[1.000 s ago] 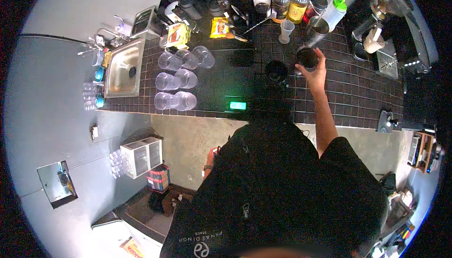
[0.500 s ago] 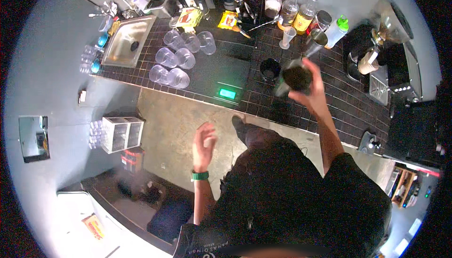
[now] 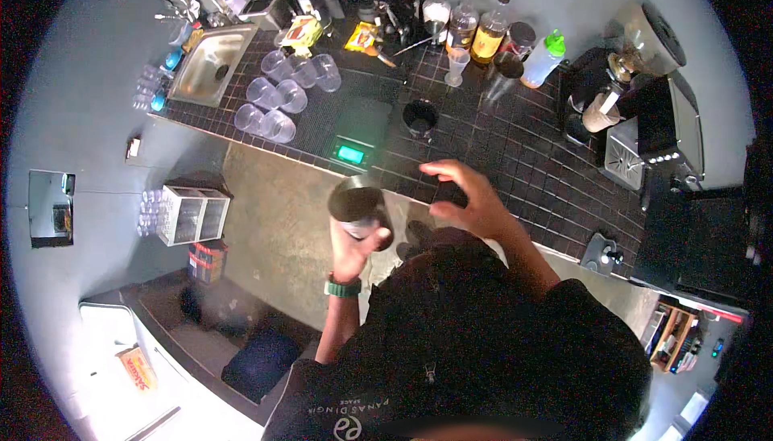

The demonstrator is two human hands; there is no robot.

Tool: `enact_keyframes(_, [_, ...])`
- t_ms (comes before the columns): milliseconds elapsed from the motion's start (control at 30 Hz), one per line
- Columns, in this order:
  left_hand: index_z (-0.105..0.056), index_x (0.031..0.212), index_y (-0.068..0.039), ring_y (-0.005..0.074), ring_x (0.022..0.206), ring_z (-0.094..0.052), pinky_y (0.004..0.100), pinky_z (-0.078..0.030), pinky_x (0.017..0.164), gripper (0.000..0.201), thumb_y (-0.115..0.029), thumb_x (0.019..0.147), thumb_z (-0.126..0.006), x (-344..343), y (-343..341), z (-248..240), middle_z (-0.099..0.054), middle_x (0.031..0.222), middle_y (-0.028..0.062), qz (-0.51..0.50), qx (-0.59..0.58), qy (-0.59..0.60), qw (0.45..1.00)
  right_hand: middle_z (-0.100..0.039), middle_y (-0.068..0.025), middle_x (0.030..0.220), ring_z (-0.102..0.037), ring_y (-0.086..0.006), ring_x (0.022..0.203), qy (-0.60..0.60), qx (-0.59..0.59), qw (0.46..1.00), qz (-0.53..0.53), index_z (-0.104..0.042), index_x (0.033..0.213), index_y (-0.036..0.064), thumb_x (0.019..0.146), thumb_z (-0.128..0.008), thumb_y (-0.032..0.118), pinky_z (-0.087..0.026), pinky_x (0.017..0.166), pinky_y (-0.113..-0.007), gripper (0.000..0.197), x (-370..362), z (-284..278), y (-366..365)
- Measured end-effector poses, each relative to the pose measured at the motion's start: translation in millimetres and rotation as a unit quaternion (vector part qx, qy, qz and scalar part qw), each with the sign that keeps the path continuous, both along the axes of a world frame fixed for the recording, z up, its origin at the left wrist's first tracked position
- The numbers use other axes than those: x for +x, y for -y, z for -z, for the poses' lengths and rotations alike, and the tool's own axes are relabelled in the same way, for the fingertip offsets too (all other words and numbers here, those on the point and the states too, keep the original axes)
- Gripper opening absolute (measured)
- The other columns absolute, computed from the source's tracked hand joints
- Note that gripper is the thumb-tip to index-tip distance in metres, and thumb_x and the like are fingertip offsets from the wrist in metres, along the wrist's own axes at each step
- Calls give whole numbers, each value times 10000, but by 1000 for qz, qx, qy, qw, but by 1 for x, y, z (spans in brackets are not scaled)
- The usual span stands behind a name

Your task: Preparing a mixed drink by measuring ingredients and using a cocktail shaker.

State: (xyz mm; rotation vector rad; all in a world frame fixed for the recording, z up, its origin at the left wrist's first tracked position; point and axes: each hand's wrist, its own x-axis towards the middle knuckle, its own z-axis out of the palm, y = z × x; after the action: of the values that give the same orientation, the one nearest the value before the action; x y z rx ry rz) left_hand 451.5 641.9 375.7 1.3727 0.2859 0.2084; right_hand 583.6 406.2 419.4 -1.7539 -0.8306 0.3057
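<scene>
My left hand [image 3: 352, 256], with a green band on its wrist, is closed round a dark, round, cup-like container [image 3: 360, 202] with a silvery rim. It is held upright in front of the counter edge, and the blur hides what is inside. My right hand [image 3: 471, 203] is off the container, at the counter's front edge, its thumb and fingers apart and nothing between them. Beyond the hands, a small black cup [image 3: 420, 119] stands on the black-tiled counter. Left of that cup is a flat dark scale with a lit green display [image 3: 350, 153].
Several clear plastic cups [image 3: 278, 125] lie grouped on the counter's left, beside a steel sink [image 3: 205, 66]. Along the back stand syrup bottles [image 3: 487, 34], a small clear cup [image 3: 456, 66], a metal cup [image 3: 502, 74] and a green-capped squeeze bottle [image 3: 543, 61]. A grinder [image 3: 644, 38] is at right.
The container passed from my right hand over the counter to my left hand at the front. My right hand let go and drew back leftward and nearer. The view has shifted slightly.
</scene>
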Motion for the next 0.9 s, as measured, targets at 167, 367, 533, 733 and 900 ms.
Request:
enact_keyframes(167, [-456,1315,-22,158,980,-619,334,-528,877,766,-94,697,-904,37,4,-14,-629,1145,81,-31,99,36,994,-698,-130,1167,-675,-247,1077,-45,3,983,179,-627,1236,34,883,-764,206,-522,954,-374,416,56,2,78])
enact_keyframes(367, [-391,1334,-44,164,954,-629,310,-563,823,836,-39,676,-907,88,32,-8,-598,1149,85,23,107,52,993,-683,-122,1162,-657,-183,1034,56,-105,948,296,-607,1243,14,928,-723,167,-527,876,-321,369,164,36,169])
enact_keyframes(533, [-340,1376,-36,203,1075,-619,341,-562,888,886,40,683,-887,110,57,6,-587,1221,98,82,101,23,991,-634,-184,1265,-614,-269,1162,109,-68,881,455,-522,1354,3,835,-808,195,-485,973,-385,623,269,60,217])
enact_keyframes(733, [-403,1371,-25,234,1135,-605,383,-517,969,917,-49,625,-937,129,68,12,-579,1268,125,91,37,-7,995,-489,-232,1445,-479,-314,1346,76,14,862,501,-322,1482,-42,676,-917,152,-374,1133,-408,1020,342,134,216])
enact_keyframes(900, [-357,1463,-45,256,1256,-563,415,-466,1075,1037,-78,614,-952,145,63,-1,-541,1401,129,113,227,31,967,-584,-136,1302,-583,-251,1175,28,27,885,465,-384,1441,76,691,-914,187,-472,1017,-381,925,369,177,210])
